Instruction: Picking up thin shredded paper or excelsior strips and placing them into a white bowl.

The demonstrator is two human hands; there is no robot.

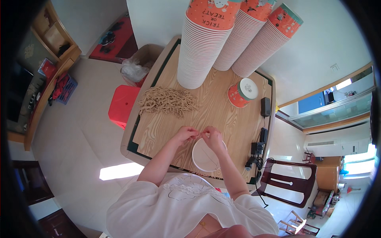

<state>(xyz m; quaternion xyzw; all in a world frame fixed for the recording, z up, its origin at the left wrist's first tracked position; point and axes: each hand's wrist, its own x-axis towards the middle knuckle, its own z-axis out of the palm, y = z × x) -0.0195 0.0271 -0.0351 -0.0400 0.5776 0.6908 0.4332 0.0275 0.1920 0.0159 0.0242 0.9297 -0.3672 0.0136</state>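
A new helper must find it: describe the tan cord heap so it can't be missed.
Start with the wood-topped table, where three tall stacks of paper buckets stand at the far end. Just in front of the leftmost stack, toward the table's left edge, lies the heap of tan cord. Its loose, tangled strands set it apart from that upright, neatly nested stack.
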